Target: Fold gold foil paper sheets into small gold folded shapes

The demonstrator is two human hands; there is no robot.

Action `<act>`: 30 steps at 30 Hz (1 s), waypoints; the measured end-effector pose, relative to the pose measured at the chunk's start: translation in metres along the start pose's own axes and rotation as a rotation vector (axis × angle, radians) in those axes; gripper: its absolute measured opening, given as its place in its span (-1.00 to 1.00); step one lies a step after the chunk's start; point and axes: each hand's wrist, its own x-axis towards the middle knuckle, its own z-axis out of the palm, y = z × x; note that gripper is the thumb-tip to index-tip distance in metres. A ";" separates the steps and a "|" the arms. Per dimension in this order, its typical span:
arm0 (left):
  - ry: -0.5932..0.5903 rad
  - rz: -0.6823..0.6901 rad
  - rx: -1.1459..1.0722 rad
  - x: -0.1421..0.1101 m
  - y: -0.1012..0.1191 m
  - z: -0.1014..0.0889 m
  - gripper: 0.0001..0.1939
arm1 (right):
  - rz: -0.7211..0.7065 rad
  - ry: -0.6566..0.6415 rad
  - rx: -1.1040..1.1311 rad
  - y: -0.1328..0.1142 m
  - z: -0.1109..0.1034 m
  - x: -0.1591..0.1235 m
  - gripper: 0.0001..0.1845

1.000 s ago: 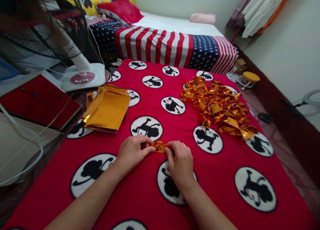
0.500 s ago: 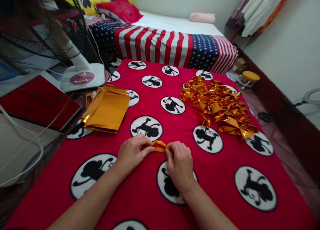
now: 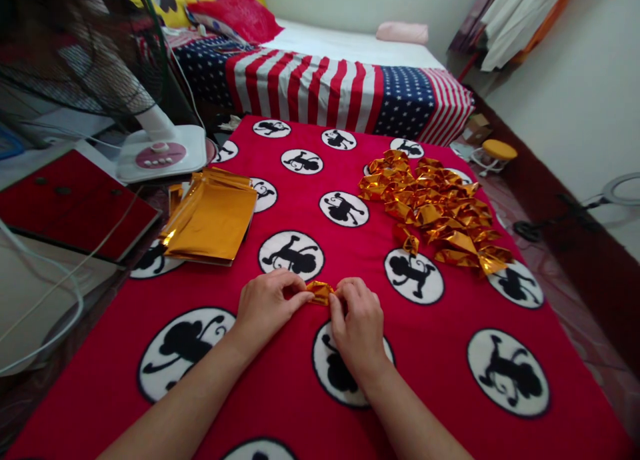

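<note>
Between my two hands is a small folded piece of gold foil paper (image 3: pixel 320 293), low over the red cloth. My left hand (image 3: pixel 270 301) pinches its left end between thumb and fingers. At the opposite end, my right hand (image 3: pixel 357 317) grips it the same way. A stack of flat gold foil sheets (image 3: pixel 213 220) lies on the cloth to the left. Over to the right is a heap of folded gold foil pieces (image 3: pixel 435 207), with one piece (image 3: pixel 407 239) at its near edge.
A red cloth with monkey prints (image 3: pixel 440 373) covers the surface before me. At the left stand a fan base (image 3: pixel 163 155) and a dark red panel (image 3: pixel 75 197). Behind is a bed (image 3: pixel 305 87); a yellow stool (image 3: pixel 500 149) stands on the floor at right.
Both hands keep hold of the foil piece, whose middle now looks more peaked and less rounded. The whole view has shifted slightly.
</note>
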 end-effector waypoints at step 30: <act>0.032 0.022 -0.395 -0.004 -0.004 0.000 -0.82 | 0.242 0.075 0.686 -0.004 0.002 0.009 -0.85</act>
